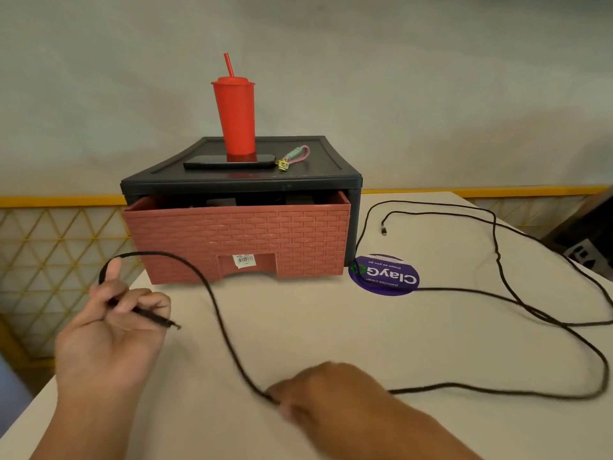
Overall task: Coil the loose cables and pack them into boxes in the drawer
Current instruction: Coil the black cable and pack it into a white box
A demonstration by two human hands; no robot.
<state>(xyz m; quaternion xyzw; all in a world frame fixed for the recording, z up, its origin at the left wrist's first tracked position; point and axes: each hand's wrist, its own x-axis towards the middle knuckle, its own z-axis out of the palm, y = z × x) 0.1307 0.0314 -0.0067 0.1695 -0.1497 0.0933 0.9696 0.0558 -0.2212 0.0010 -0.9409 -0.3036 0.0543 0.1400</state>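
Both hands grip one black cable (219, 313) above the white table (431, 343).

Right hand (318, 393) — nearest, blurred — pinches the cable at the fingertips; left hand (112, 327), palm up, fingers curled, holds the cable's plug end, with a loop arching over its raised finger. From the right hand the cable trails away rightward in loose curves, its far plug (384, 231) lying free. Beyond and between the hands stands the drawer unit (242, 180), its brick-patterned drawer (238, 237) slightly open — contents dark, unclear. A purple sticker (384, 275) lies just right of it. On top: red tumbler (235, 117), phone (229, 162), keychain (293, 156).
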